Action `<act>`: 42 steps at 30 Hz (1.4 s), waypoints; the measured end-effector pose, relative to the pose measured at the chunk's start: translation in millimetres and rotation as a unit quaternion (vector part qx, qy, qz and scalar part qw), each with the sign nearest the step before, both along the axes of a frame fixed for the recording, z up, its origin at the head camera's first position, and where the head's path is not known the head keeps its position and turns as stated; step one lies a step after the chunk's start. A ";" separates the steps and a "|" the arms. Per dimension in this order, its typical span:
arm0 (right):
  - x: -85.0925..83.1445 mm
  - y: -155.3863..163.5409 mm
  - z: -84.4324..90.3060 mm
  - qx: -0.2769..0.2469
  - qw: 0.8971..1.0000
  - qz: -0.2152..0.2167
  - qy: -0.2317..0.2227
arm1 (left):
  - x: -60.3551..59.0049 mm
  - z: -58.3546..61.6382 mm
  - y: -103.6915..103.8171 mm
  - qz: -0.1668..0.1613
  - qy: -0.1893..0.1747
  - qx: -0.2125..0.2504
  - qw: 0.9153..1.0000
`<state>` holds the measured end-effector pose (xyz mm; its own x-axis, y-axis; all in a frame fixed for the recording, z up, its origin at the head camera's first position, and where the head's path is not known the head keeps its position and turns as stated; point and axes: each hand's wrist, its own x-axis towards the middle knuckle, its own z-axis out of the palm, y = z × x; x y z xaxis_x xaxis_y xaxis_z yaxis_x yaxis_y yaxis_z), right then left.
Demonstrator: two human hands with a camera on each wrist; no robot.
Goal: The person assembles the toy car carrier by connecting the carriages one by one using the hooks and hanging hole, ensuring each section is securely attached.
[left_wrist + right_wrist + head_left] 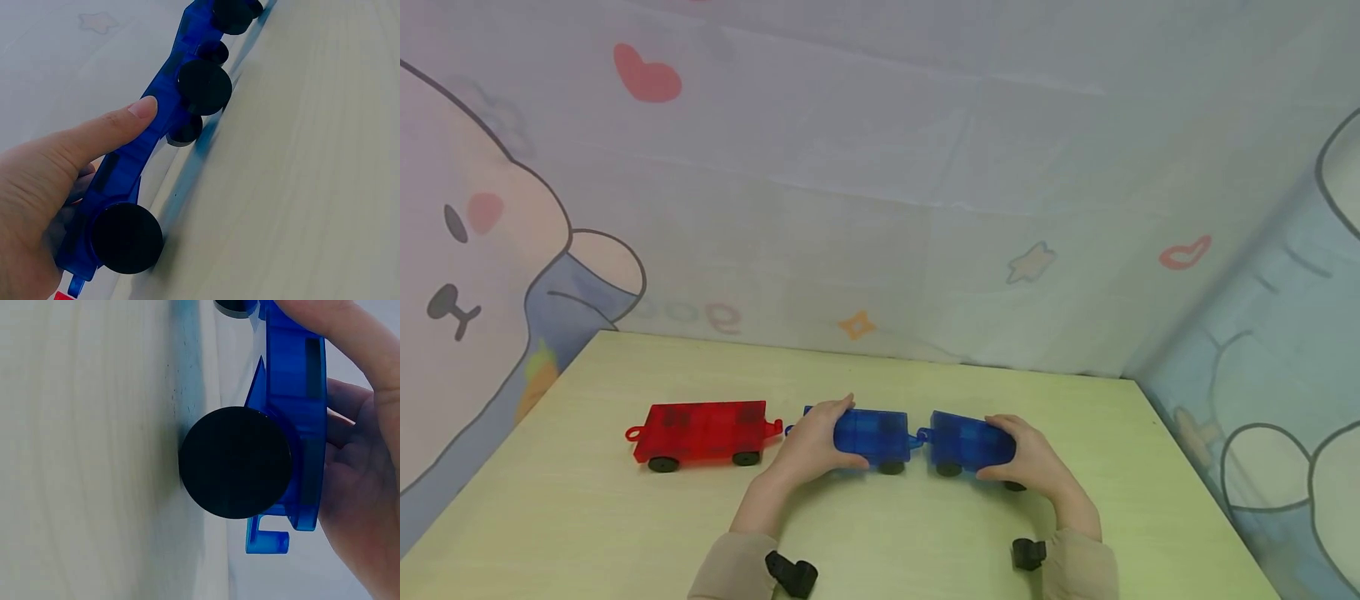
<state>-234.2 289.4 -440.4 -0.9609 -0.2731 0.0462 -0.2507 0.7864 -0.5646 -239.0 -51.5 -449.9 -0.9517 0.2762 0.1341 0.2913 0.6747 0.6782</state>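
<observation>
"Starting from the left: red car's (700, 433) position?"
"Left of the middle blue car (872, 433), its hook (773, 427) close by; cannot tell whether linked."
"Hands?"
"Left hand (808, 443) grasps the middle blue car; right hand (1033, 454) grips the right blue car (966, 442), just right of it."
"Technique?"
"My judgement: wheels (891, 467) on the table (895, 537), couplings (917, 438) level, light straight pressure; twisting might part them."

There are two blue cars (872, 432) (967, 442), one red car (703, 432).
</observation>
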 end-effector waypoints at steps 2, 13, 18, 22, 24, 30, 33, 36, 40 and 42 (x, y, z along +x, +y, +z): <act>-0.8 -0.4 -0.2 0.001 1.000 0.001 0.001 | -0.2 -0.1 0.0 0.000 0.001 -0.001 1.000; -2.0 -0.6 -1.7 0.001 1.000 0.010 0.007 | -0.9 -1.4 0.0 -0.001 0.001 -0.003 1.000; -2.2 -0.2 -1.9 0.002 1.000 0.010 0.005 | -0.7 -1.0 0.1 -0.004 0.003 -0.005 1.000; -2.1 0.5 -2.4 0.004 1.000 0.011 0.002 | -0.7 -1.1 0.7 -0.007 0.007 -0.005 1.000; -2.4 1.2 -2.8 0.005 1.000 0.012 0.002 | -0.8 -1.6 1.1 -0.006 0.005 -0.004 1.000; -2.9 2.4 -4.1 0.005 1.000 0.013 0.000 | -1.3 -1.8 2.0 -0.008 0.006 -0.008 1.000; -3.1 2.8 -4.7 0.001 1.000 0.013 -0.004 | -1.6 -2.0 2.1 -0.009 0.006 -0.007 1.000; -3.2 3.3 -5.4 -0.001 1.000 0.015 -0.004 | -2.0 -2.6 2.2 -0.009 0.004 -0.005 1.000; -3.3 3.6 -6.1 0.001 1.000 0.018 0.000 | -2.3 -3.7 2.3 -0.009 0.006 -0.005 1.000; -3.3 3.5 -5.8 0.001 1.000 0.019 0.000 | -2.2 -3.8 2.3 -0.009 0.005 -0.005 1.000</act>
<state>-237.4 292.9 -446.2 -0.9501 -0.3087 0.0453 -0.2795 0.7776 -0.5633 -241.2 -49.2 -453.7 -0.9451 0.2950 0.1408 0.3106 0.6763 0.6679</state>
